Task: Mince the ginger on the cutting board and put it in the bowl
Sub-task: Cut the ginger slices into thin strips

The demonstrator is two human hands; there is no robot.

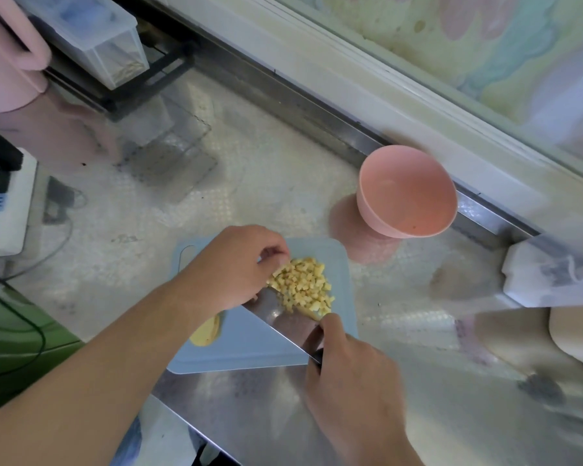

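This is a kitchen, likely a home one. A shiny metal bench with an embossed pattern carries a pale blue cutting board near its front edge, with diced ginger piled on it and a broad knife laid against the pile. A pink bowl stands towards the back edge. At the back left corner sits a clear plastic storage box on a black rack. A white power strip lies at the left edge.
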